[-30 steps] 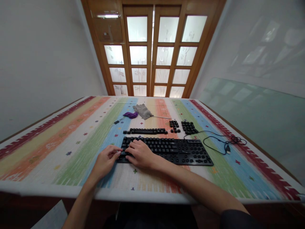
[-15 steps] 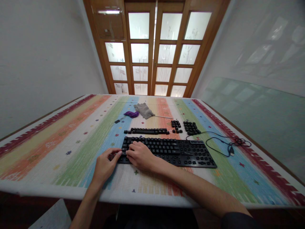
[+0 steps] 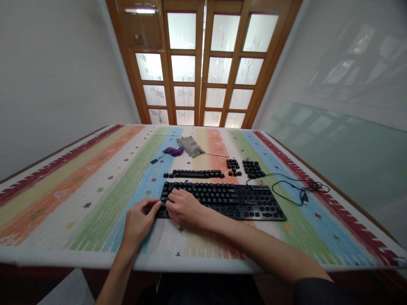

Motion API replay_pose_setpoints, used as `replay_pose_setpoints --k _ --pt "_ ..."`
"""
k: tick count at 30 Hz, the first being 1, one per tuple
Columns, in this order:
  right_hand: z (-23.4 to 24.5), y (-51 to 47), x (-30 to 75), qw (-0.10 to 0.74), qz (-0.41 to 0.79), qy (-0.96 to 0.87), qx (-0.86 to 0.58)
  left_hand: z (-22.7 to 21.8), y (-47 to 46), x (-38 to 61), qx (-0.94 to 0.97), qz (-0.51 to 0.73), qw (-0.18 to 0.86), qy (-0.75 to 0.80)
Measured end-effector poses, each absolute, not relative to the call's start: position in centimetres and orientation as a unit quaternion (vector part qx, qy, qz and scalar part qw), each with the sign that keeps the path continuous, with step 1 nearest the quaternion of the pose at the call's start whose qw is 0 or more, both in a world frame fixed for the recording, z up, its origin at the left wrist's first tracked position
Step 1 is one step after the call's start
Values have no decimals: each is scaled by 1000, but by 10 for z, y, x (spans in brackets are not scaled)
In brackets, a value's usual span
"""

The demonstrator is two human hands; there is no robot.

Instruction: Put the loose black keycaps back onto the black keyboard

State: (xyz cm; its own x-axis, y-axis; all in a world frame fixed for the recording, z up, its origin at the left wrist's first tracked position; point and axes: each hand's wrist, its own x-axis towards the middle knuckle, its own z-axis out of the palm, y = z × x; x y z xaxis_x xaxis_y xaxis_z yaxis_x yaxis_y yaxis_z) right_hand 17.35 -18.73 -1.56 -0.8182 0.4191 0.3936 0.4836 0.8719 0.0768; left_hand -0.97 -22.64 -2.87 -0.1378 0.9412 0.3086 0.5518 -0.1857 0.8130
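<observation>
A black keyboard (image 3: 260,206) lies flat on the table, its right part bare of keycaps and its middle rows still fitted with them. At its left end, my left hand (image 3: 140,218) has thumb and forefinger closed on the edge. My right hand (image 3: 182,207) reaches across from the right, fingers curled down together over the left-hand keys. Those fingertips hide whatever they pinch. Behind the keyboard, loose black keycaps stand in a long row (image 3: 199,174), with smaller groups of keycaps (image 3: 252,168) to the right.
A grey cloth (image 3: 190,146), a bundle of purple yarn (image 3: 173,151) and a small black-ended tool (image 3: 154,161) lie farther back. The keyboard's USB cable (image 3: 294,181) loops to the right. A striped tablecloth (image 3: 104,203) covers the table, which reaches toward a glazed wooden door (image 3: 199,67).
The view has shifted slightly. Both hands stay at the keyboard's left end, in nearly the same pose, and the loose keycaps lie as before.
</observation>
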Motion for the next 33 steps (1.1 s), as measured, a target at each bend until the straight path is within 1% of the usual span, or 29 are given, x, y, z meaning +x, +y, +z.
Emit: replay_pose_setpoints --k 5,11,15,17,21,25,33 --pt "-13 -187 174 175 -72 -953 -237 -31 -227 -8 634 452 190 598" --pt "1 -171 183 206 -13 -952 -224 -34 -232 -5 642 469 144 589" --pt "11 -144 189 253 30 -921 -296 -35 -233 -6 627 481 126 599" --pt "12 -127 192 260 47 -899 -349 -36 -233 -7 632 484 116 594" --pt "10 -95 193 229 66 -875 -420 -36 -234 -8 683 471 93 550" --pt "8 -73 191 210 71 -873 -434 -36 -235 -6 706 469 80 524" --pt "10 -55 176 167 68 -876 -446 -37 -235 -5 713 463 74 521"
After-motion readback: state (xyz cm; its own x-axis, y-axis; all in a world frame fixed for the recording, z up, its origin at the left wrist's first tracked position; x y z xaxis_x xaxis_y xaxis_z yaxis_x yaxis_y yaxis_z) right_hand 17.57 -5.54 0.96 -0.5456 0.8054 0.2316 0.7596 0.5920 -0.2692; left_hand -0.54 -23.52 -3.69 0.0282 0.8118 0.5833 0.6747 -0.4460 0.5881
